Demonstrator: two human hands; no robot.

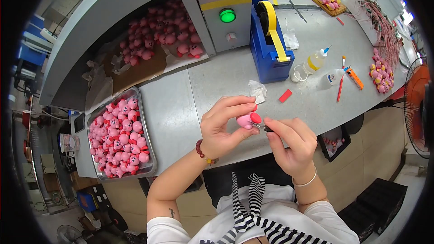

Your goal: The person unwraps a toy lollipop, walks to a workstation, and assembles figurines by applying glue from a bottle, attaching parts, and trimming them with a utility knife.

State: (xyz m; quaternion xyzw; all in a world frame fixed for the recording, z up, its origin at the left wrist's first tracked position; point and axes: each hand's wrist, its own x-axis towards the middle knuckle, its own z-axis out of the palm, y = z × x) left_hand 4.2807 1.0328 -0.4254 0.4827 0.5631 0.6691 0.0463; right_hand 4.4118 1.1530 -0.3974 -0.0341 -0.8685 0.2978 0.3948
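Observation:
A small pink figurine with red feet is held between the thumb and fingers of my left hand, over the near part of the grey worktable. My right hand is closed in a pinch just to its right. Between those fingertips sits a small dark piece with a thin metal end that reaches to the figurine's underside; I cannot tell exactly what it is. Beyond my hands lie a crumpled white tissue and a flat red block.
A metal tray heaped with pink figurines stands at left. Behind it, a grey machine holds more figurines. A blue tape dispenser stands centre back. Right of it are a yellow-liquid bottle, an orange cutter and a fan.

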